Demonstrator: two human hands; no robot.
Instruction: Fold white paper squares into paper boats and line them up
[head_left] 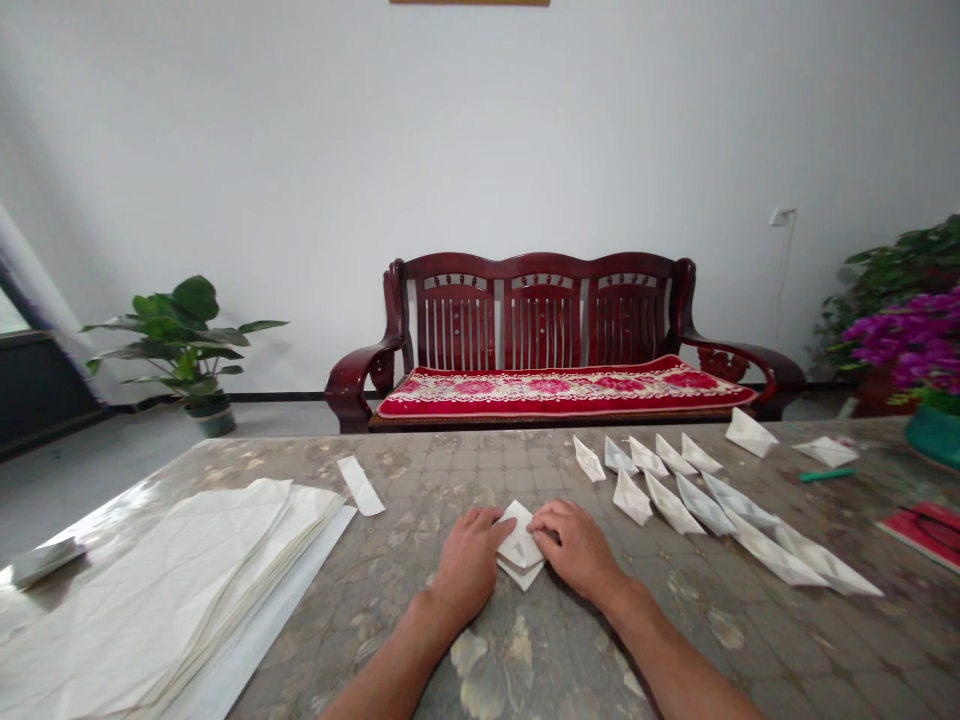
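Note:
A small piece of folded white paper [520, 548], roughly diamond-shaped with a loose lower flap, lies on the patterned table between my hands. My left hand [471, 558] is closed on its left edge, thumb on top. On the other side, my right hand [576, 548] pinches the right corner with curled fingers. The undersides of both grips are hidden. To the right, several folded paper boats [679, 502] stand in two rows, with another boat [751, 433] behind them and a flatter one [827, 451] beside it.
A stack of white paper sheets [172, 580] covers the table's left side, near a paper strip [361, 486]. At right are a green pen [827, 475], a red book [919, 535] with glasses, and a flower pot [934, 435]. Beyond the table stands a wooden bench [540, 265].

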